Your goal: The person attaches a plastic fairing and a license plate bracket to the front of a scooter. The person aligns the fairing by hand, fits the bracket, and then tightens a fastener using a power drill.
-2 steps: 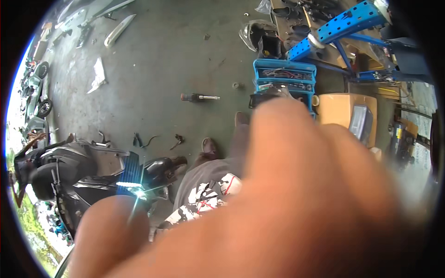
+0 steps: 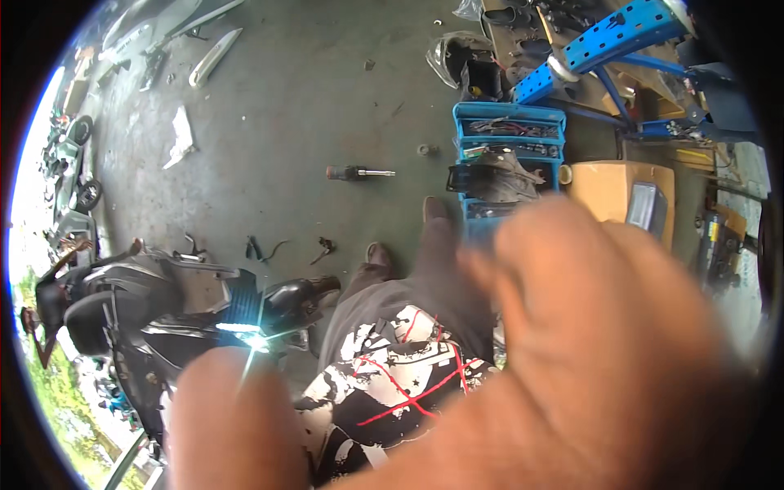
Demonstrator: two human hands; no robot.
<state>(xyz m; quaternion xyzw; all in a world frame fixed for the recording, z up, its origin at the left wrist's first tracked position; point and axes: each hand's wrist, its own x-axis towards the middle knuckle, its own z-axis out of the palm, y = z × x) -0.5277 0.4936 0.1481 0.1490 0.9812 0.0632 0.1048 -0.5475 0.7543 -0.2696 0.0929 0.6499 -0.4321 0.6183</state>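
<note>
1. At far left, a dark motorbike (image 2: 122, 286) stands beyond a blurred, upright finger (image 2: 233, 416), which blocks its nearer part. It cannot be told which hand owns that finger.
2. A white scrap (image 2: 181, 139) lies on the floor.
3. A driver-like tool (image 2: 359, 173) lies on open floor, long axis left to right, dark-and-red handle leftward, silver shaft pointing right.
4. The wearer's patterned shirt (image 2: 408, 367) fills the lower middle.
5. The blue toolbox (image 2: 506, 109) sits right of centre, its trays running left to right. A dark plastic part (image 2: 500, 178) rests across it, narrow end leftward.
6. The right hand (image 2: 604, 327), close and blurred, has bent fingers and hides the ground below the toolbox; whether it grips anything cannot be told.
7. Rightward are a cardboard box (image 2: 600, 184) and, above, a blue perforated beam (image 2: 621, 37).
</note>
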